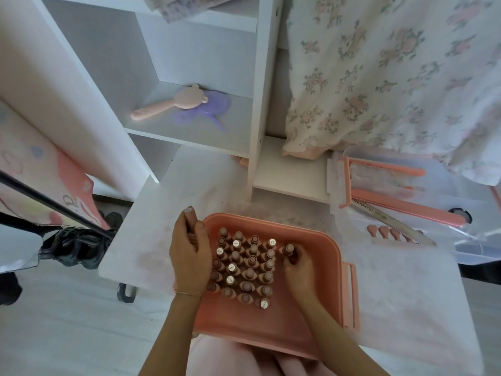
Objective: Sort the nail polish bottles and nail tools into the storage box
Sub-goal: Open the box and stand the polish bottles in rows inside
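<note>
My left hand curls round one nail polish bottle at the far left corner of the pink plastic storage box, its cap poking up above my fingers. My right hand pinches another bottle — upright inside the box, just right of the block of standing nail polish bottles packed in rows. The box sits on the white table in front of me. Off to the right, well apart, lie a long pink nail file, a grey file and small pink tools — on a clear plastic lid.
</note>
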